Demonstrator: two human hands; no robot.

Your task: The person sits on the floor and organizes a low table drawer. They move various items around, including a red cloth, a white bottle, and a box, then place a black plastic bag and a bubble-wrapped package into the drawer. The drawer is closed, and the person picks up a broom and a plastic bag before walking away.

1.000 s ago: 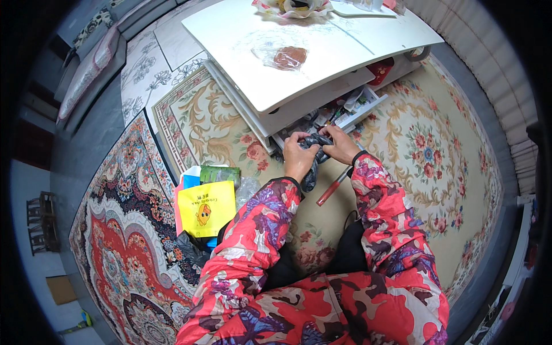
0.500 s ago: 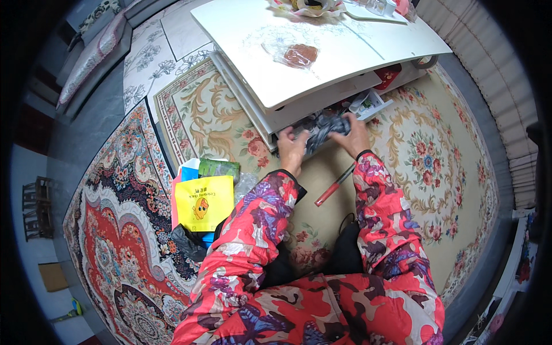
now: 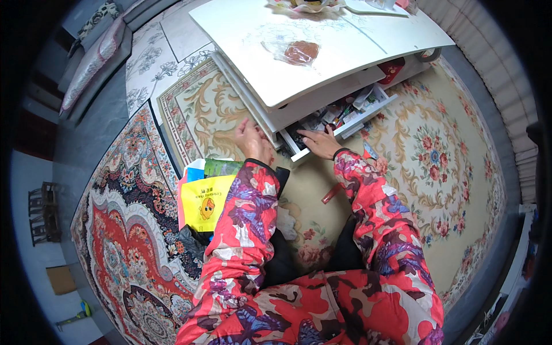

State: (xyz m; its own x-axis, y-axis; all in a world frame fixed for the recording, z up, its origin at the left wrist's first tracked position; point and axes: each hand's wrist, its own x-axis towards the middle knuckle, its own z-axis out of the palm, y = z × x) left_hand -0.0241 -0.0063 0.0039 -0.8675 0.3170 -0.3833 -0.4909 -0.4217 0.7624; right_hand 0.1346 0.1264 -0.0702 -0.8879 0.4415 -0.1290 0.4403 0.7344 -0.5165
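The white drawer (image 3: pixel 348 127) under the table stands pulled out, with a jumble of small items in it. My right hand (image 3: pixel 321 141) reaches over its front edge, fingers stretched out at the dark contents (image 3: pixel 296 135) in the near left corner. Off to the left of the drawer, my left hand (image 3: pixel 254 141) hovers above the carpet with fingers loosely apart and nothing visible in it. A red handle (image 3: pixel 332 194) lies on the carpet, partly covered by my right sleeve. Beyond that sleeve shows a small blue and orange piece (image 3: pixel 370 152).
Above the drawer is the white tabletop (image 3: pixel 247 63), bearing a brown item in clear wrapping (image 3: pixel 301 53) and a fluted bowl (image 3: pixel 307 6). Beside my left forearm sits a yellow bag (image 3: pixel 207 201), with a black plastic bag (image 3: pixel 192 242) below. A red patterned rug (image 3: pixel 123 253) spreads leftward.
Both hands have let go of the dark crumpled bundle over the drawer. My left hand has moved left, away from the drawer; my right has shifted left. More of the drawer and its contents shows.
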